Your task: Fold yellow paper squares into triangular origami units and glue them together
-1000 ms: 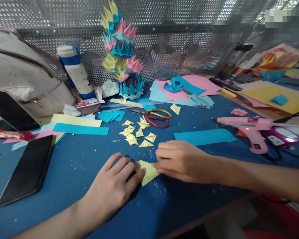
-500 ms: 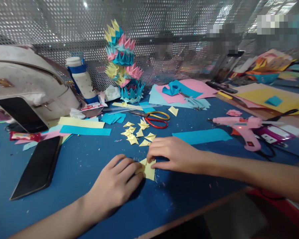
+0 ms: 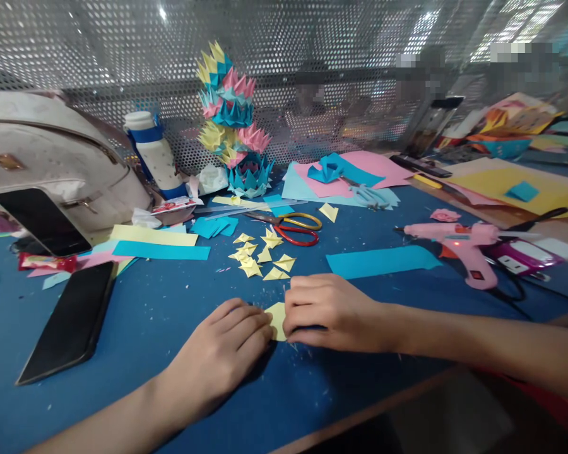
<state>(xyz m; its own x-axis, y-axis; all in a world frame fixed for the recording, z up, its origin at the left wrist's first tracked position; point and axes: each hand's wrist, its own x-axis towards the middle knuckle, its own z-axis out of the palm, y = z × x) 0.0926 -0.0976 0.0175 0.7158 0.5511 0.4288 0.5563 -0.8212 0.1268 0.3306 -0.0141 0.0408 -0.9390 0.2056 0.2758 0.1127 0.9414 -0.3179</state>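
A small yellow paper piece (image 3: 278, 320) lies on the blue table between my hands. My left hand (image 3: 230, 343) has its fingers together, with the fingertips pressed on the paper's left edge. From the other side my right hand (image 3: 334, 312) grips the right part of the paper with curled fingers, which hide that edge. Just beyond the hands are several folded yellow paper pieces (image 3: 250, 267). Behind these, scissors with red and yellow handles (image 3: 297, 228) lie partly open.
A pink glue gun (image 3: 468, 243) and a blue strip (image 3: 381, 261) lie right. Two phones (image 3: 71, 321), a bag (image 3: 52, 157) and a bottle (image 3: 157, 154) stand or lie left. A paper tower (image 3: 236, 120) stands at the back, near paper sheets (image 3: 373, 170).
My right hand has moved slightly down and curled its fingers over the right part of the yellow paper, so less of the paper shows. My left hand has hardly moved.
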